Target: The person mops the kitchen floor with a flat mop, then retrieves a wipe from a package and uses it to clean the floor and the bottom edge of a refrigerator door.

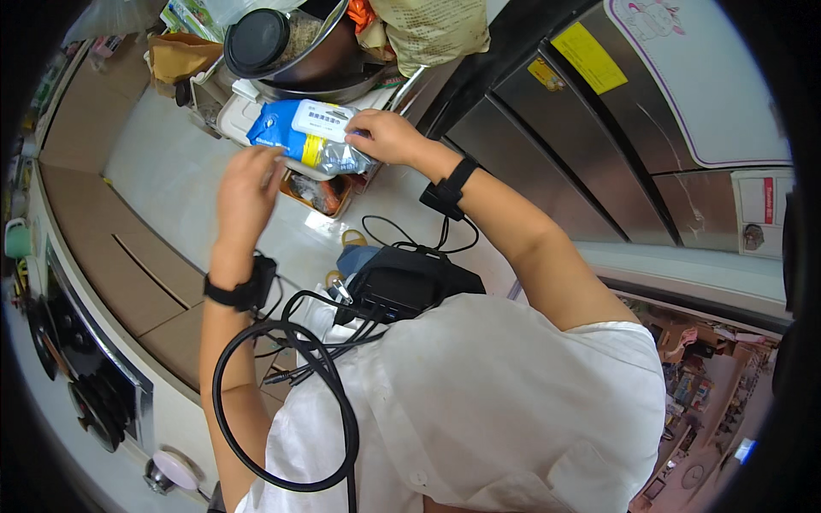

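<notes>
A blue soft pack of kitchen wet wipes (277, 128) with a white lid (321, 120) and a yellow band is in front of me, over the white top of a storage rack (236, 118). My right hand (390, 138) has its thumb and fingers closed on the pack at the right end of the lid. Close to the pack's lower left edge is my left hand (247, 186), slightly blurred, fingers bent together. Whether its fingertips touch the pack or pinch anything, I cannot tell. Both wrists wear black straps with small devices.
Behind the pack are a metal bowl (337, 61), a black-lidded jar (258, 42) and a printed bag (433, 32). An orange bin (333, 204) sits below. A refrigerator (571, 128) stands right; a cooktop (90, 359) lies left. A black cable (218, 410) loops before my chest.
</notes>
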Tool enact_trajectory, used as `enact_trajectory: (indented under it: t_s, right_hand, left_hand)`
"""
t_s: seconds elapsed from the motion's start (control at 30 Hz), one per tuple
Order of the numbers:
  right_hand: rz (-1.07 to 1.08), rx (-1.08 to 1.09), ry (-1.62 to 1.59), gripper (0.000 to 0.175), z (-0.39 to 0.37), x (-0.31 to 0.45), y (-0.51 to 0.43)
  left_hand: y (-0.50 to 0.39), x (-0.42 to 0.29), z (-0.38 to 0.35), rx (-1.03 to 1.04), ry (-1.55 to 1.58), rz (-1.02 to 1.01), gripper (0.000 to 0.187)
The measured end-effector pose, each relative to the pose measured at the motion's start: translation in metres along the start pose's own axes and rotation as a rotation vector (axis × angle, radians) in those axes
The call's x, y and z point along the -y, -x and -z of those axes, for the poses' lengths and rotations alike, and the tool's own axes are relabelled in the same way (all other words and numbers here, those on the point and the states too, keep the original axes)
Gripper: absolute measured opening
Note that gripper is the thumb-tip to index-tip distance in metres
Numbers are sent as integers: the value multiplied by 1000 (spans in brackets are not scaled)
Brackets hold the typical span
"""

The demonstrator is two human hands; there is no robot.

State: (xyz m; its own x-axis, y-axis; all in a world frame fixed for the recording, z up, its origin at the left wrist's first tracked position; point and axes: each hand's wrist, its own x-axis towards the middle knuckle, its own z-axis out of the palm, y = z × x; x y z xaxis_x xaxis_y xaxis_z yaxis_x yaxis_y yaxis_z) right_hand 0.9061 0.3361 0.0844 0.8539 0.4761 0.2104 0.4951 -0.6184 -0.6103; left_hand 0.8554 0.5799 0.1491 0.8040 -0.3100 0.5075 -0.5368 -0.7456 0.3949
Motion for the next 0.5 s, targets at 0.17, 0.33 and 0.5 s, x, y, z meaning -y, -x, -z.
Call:
enact_trajectory:
  t_s: [0.17,0.33,0.5]
  right_hand:
    - [-5,-10,-62,17,-1,-9,-7]
    - [-85,-3,13,23,-8,-10,-15]
    - [-298,17,141,53,-10,7,-23]
  left_hand:
    - [-32,18,-54,152,-37,-96,21]
    - [-40,37,-70,197,-17,29,37]
    - [-43,49,-75,235,104,73,48]
